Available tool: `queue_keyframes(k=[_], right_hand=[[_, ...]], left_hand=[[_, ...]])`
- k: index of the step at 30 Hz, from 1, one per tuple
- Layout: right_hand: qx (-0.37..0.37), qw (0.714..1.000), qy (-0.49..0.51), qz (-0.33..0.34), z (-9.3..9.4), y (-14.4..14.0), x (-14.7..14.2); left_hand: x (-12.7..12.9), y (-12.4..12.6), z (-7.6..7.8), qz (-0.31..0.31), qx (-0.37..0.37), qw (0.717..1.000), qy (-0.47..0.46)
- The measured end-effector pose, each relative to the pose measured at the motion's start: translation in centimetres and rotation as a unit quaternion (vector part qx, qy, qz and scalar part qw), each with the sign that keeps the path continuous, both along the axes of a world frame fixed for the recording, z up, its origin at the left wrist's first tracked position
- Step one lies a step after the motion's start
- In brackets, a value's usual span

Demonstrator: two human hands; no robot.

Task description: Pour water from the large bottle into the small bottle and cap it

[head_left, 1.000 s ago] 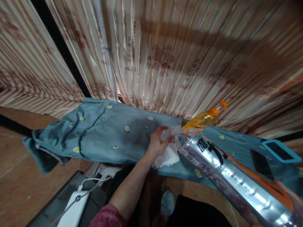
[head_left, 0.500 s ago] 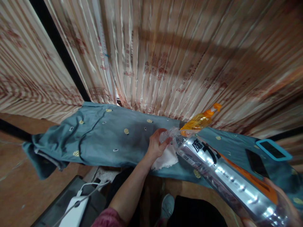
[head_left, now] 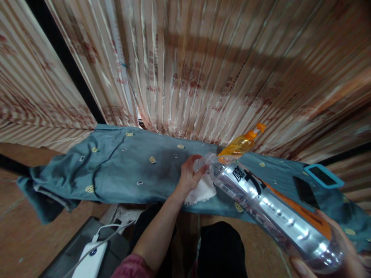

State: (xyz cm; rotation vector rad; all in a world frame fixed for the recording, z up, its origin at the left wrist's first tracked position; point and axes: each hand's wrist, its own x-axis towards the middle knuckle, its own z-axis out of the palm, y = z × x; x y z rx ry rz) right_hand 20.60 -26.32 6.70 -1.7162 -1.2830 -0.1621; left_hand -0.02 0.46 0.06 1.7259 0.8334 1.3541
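Near field, lower right: right hand (head_left: pixel 333 264) cups the base of a large clear plastic bottle (head_left: pixel 269 206), fingers curled around it; only part of the hand is in frame. Bottle lies tilted, base toward the camera, neck pointing away and left. Label shows black characters and an orange band.

Lower left: white power bank (head_left: pixel 88 264) with a white cable (head_left: pixel 113 231), lying on a dark grey box.

Middle: left hand (head_left: pixel 188 177) reaches forward from a pink sleeve; thumb and fingers close around the bottle's neck at the mouth. Whether a cap sits on the mouth cannot be told. Just under the hand, a white cloth (head_left: pixel 201 191) lies on the blue-grey patterned fabric (head_left: pixel 124 170), which covers a long surface.

Right of the bottle, on the same fabric: a dark phone (head_left: pixel 303 191) and, a little farther, a flat device with a turquoise frame (head_left: pixel 323 175).

Behind the bottle's neck: an orange-yellow bottle with an orange nozzle cap (head_left: pixel 242 143), leaning right.

Far: pleated pink-beige curtain (head_left: pixel 203 69) with reddish print, hanging behind the surface.
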Motion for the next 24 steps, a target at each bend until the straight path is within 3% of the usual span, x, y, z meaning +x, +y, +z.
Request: queue_keyframes(k=[7,18,24], right_hand=[[-0.042,0.998,0.039,-0.028,-0.2,-0.6,0.3],[-0.013,0.996,0.085,-0.035,-0.1,0.0,-1.1],[-0.005,0.998,0.053,-0.022,-0.5,-0.2,-0.7]], left_hand=[[0.2,0.3,-0.4,0.008,-0.007,1.0,0.015],[0.4,0.1,-0.5,0.023,-0.008,1.0,0.01],[0.6,-0.3,-0.3,0.03,-0.021,0.999,0.0]])
